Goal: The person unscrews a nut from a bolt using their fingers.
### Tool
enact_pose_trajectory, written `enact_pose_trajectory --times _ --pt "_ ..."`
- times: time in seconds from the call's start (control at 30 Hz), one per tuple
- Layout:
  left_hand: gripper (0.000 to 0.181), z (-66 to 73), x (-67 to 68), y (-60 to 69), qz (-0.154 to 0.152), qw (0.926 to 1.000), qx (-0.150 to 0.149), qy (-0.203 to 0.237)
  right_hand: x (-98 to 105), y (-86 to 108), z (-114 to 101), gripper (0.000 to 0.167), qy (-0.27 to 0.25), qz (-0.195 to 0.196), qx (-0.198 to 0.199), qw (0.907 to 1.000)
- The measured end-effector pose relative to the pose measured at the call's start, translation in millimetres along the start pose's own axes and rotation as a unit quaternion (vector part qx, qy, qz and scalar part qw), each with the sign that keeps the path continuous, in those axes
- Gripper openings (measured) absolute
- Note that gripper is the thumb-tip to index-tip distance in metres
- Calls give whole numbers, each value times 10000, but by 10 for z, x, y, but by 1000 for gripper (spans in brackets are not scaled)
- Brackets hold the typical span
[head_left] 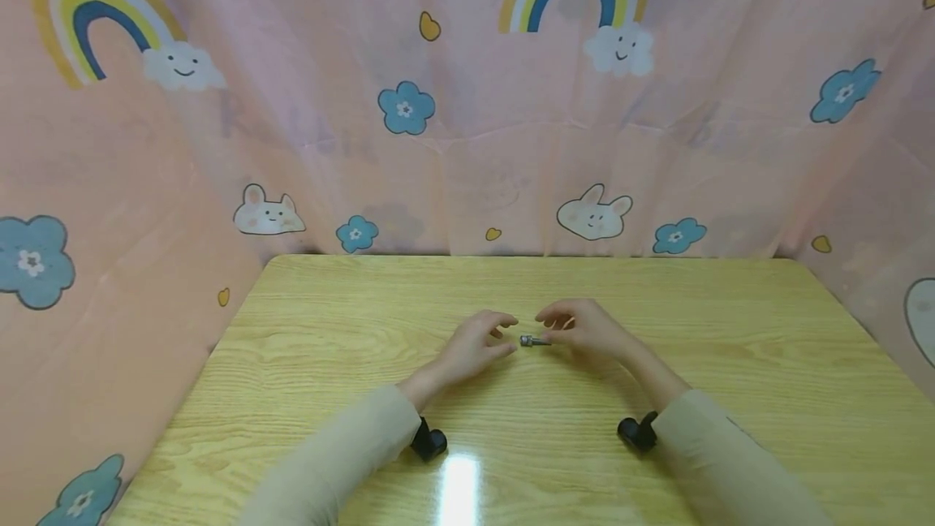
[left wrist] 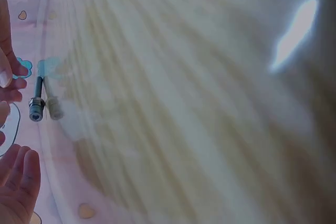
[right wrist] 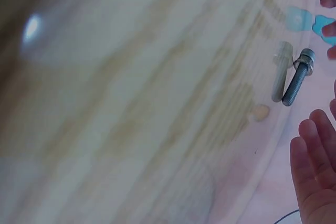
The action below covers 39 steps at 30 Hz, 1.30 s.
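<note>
Bolt, one, on one table between left hand and right hand; both hands loosely spread.

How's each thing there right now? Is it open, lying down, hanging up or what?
Small silver metal bolt: lying on its side, grey metal ring around its shaft near the head.
Bare left hand: open, holding nothing.
Bare right hand: open, beside the bolt's tip, touch unclear.
Glossy yellow wood-grain table: reflecting light.
Pink rainbow-print cloth: hanging, creased.
</note>
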<state>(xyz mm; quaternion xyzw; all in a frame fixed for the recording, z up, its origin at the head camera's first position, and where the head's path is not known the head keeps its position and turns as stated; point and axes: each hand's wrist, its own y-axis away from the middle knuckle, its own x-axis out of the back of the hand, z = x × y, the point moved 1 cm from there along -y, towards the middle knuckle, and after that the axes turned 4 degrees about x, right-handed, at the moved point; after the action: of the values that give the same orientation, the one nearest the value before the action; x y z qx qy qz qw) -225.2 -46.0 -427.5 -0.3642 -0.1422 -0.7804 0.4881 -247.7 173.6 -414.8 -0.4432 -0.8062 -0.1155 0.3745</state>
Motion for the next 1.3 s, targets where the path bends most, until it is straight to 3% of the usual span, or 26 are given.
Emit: enact_pose_trajectory --times 0.33,0.73,0.93,1.3 --pt "34 15 -105 -148 68 9993 345 -109 -38 -85 -12 24 357 -208 82 9991" --pt "23 58 -200 -247 -65 9991 300 -300 -98 -161 -19 15 827 -404 408 9949" --pt "17 59 -214 -273 -43 9992 241 -323 -109 -182 -2 14 856 -439 306 9949" --pt "8 62 -242 -289 -63 9988 409 -272 -138 -179 -3 9 914 -543 448 9933"
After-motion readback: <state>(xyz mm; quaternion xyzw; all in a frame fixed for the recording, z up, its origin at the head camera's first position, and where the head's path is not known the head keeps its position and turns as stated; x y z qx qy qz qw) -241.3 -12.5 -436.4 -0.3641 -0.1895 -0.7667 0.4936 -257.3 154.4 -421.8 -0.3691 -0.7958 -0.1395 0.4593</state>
